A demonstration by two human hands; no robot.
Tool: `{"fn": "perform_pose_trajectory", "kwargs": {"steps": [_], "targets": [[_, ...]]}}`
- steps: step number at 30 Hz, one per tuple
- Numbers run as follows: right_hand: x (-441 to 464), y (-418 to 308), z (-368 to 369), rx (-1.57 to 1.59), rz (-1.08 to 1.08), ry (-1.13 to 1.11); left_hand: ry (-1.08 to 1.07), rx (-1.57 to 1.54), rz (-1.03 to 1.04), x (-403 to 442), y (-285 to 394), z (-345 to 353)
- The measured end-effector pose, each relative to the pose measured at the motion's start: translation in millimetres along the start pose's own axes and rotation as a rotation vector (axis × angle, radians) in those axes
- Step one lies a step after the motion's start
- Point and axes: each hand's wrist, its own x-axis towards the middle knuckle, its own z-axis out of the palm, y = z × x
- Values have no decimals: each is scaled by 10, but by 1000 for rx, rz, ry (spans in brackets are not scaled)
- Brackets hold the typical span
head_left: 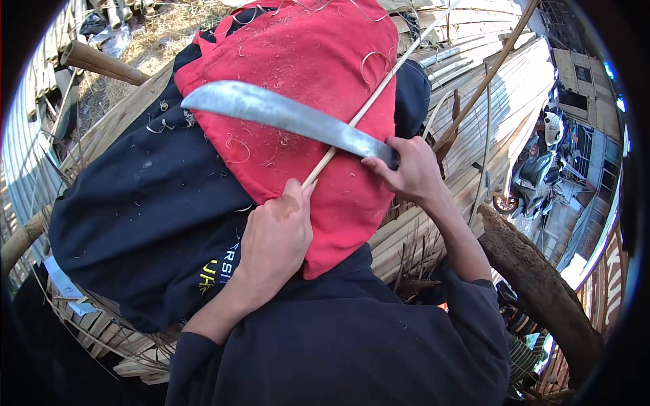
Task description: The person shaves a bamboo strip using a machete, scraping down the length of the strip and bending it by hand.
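Left hand [276,227] clamped on stick [380,88], right hand [412,169] on knife [271,110] grip; blade crosses stick just beyond left fingers, over red cloth [305,51]. Keep angle shallow, stick braced, fingertips clear of edge.

Bright daylight, bleached glare on split bamboo strips [521,84] at right, fisheye distortion curving edges, black vignette corners, blade [271,108] slightly soft.

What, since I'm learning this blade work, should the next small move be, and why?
Probably a light scrape of the blade along the stick, away from the left hand: the right hand holds the blade across the stick, the left grips it nearer the body, and shavings dot the red cloth.
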Motion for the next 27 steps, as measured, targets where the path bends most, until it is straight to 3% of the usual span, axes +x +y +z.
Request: {"fn": "perform_pose_trajectory", "kwargs": {"steps": [1, 2, 4, 6, 7, 8, 20, 23, 27], "targets": [[81, 124, -31, 249, 241, -103, -10, 6, -11, -111, -81, -4], [108, 349, 45, 326, 277, -28, -16, 15, -19, -210, -148, -23], [135, 176, -92, 279, 248, -94, 0, 6, -20, -319, -212, -49], [80, 68, 33, 139, 19, -48, 15, -9, -40, -397, -245, -49], [65, 16, 79, 27, -118, 89, 44, -7, -15, -406, -274, -45], [87, 9, -6, -19, -155, 23, 59, -3, -10, -389, -300, -79], [471, 72, -157, -14, -71, 8, 137, 36, 19, 15, -282, -202], [444, 99, -115, 4, -52, -8, -119, -287, -248, 200, -98, -455], [434, 43, -145, -27, -53, 29, -121, -397, -172, 436, -143, -386]]}}
